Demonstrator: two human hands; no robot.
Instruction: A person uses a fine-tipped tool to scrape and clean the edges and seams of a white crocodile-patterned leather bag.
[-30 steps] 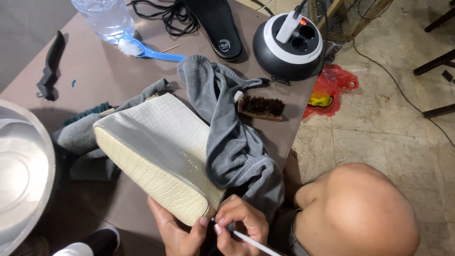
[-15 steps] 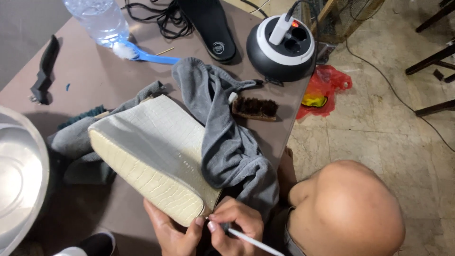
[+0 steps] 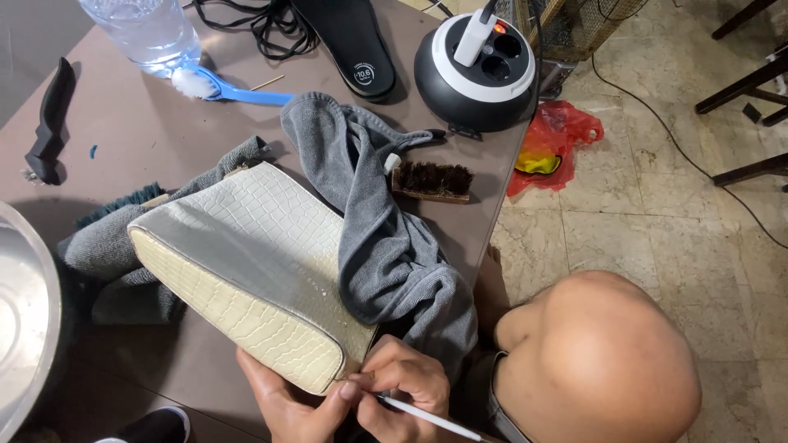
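Holding steady at the near corner of the cream bag (image 3: 246, 271), both hands are staying where they were a second ago: the left hand (image 3: 287, 406) is cupped under the bag's bottom corner, thumb pressed against the seam, and the right hand (image 3: 402, 385) is pinched closed around a thin white stick (image 3: 427, 416), its tip set at that same corner edge. The bag itself is hardly shifting; only the view is drifting a little, so the work seems to be staying on this one spot, fine detail along the piping rather than a broad wipe.

The bag is lying on its side on the brown desk (image 3: 148, 148), resting on a grey towel (image 3: 107, 246), while a second grey cloth (image 3: 386, 246) is draping over its far end and hanging toward the hands. That cloth is the nearest thing in the way, its folds sitting just beside the right hand.

Farther off are a dark bristle brush (image 3: 432, 180), a round black and white appliance (image 3: 480, 70), a black insole (image 3: 353, 41), a blue-handled brush (image 3: 222, 88), a water bottle (image 3: 148, 29), a black tool (image 3: 51, 115) and a steel basin (image 3: 25, 320). A bald head (image 3: 599, 361) is filling the lower right, hiding the desk edge there.
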